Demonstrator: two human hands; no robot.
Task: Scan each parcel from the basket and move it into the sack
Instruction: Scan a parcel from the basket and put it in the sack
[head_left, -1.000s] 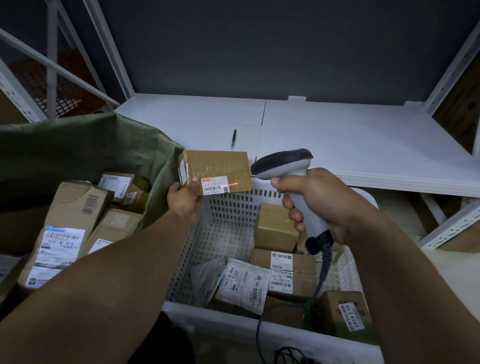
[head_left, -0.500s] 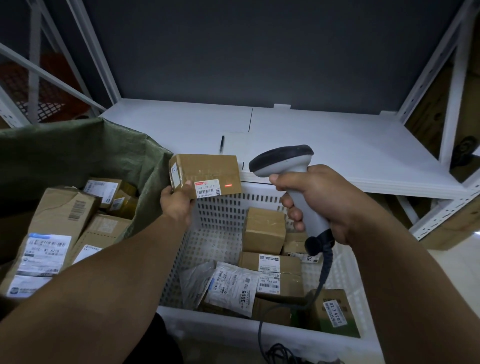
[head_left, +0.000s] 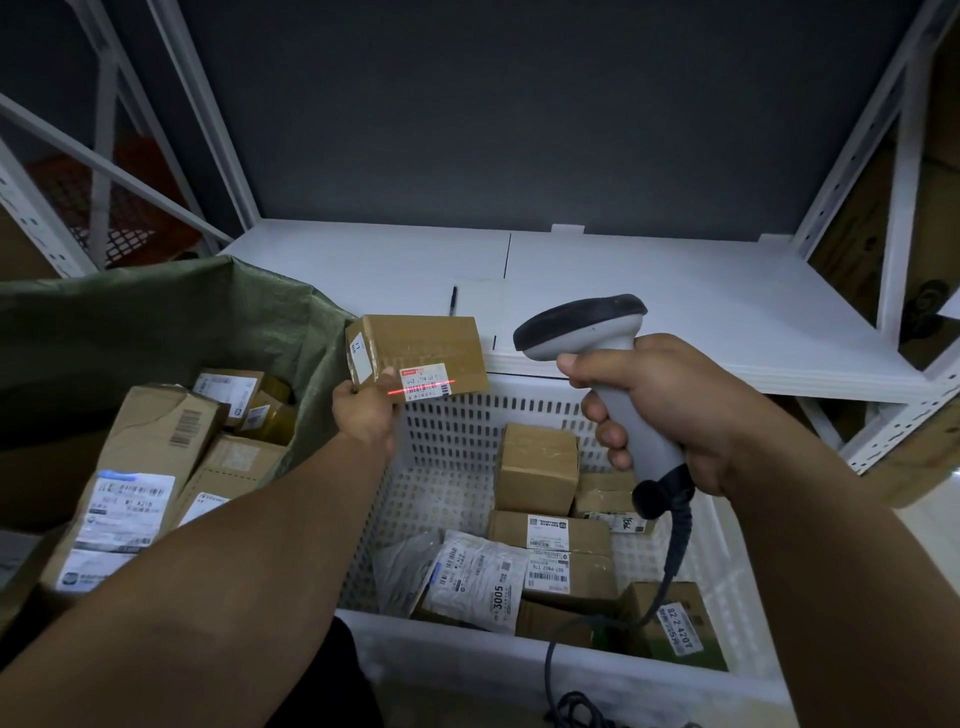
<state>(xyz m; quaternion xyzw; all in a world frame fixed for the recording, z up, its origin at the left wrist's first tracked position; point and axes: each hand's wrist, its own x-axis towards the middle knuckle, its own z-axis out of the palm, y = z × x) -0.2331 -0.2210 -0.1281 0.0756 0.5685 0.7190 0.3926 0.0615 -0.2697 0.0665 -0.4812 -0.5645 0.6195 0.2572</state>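
Note:
My left hand (head_left: 365, 413) grips a small brown cardboard parcel (head_left: 421, 353) by its lower left corner, held above the far left corner of the white perforated basket (head_left: 452, 483). A red laser line crosses the parcel's white label (head_left: 423, 384). My right hand (head_left: 670, 410) grips the handle of a grey barcode scanner (head_left: 584, 325), its dark head pointing left at the parcel. Several boxes and a white poly-bag parcel (head_left: 480, 579) lie in the basket. The green sack (head_left: 156, 322) on the left holds several cardboard parcels (head_left: 145, 467).
A white shelf board (head_left: 649, 306) runs behind the basket, with a black pen (head_left: 453, 300) lying on it. White metal rack posts (head_left: 904, 171) rise at left and right. The scanner's black cable (head_left: 675, 545) hangs over the basket's front right.
The red laser mark has spread into a line across the parcel's label. Parcel and scanner stay in nearly the same pose; the view shifted slightly.

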